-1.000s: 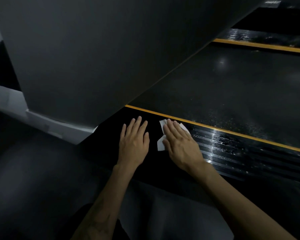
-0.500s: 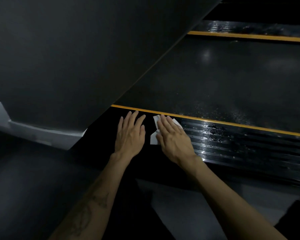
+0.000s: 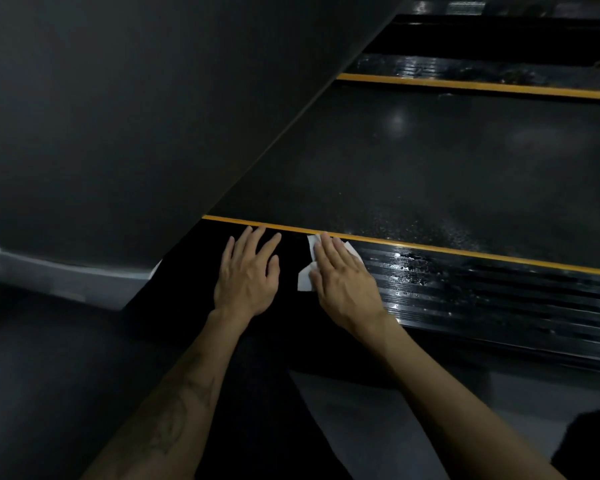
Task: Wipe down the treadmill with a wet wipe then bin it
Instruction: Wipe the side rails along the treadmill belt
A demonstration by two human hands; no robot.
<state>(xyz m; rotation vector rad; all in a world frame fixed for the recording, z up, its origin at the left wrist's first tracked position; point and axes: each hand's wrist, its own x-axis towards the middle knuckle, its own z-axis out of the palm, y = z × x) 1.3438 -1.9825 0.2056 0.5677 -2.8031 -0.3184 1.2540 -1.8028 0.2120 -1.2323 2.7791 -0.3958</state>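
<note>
While the right hand (image 3: pixel 343 282) presses flat, fingers straight, on the white wet wipe (image 3: pixel 305 278) against the treadmill's ribbed side rail (image 3: pixel 482 292), the left hand (image 3: pixel 248 275) rests open beside it, just below the orange stripe (image 3: pixel 465 252).

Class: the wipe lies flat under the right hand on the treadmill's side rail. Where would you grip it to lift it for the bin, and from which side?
Pinch the wipe at its free left corner, coming from the left. It is thin and flat on the rail, with the right hand covering its middle, so only that corner and the top edge stick out.
</note>
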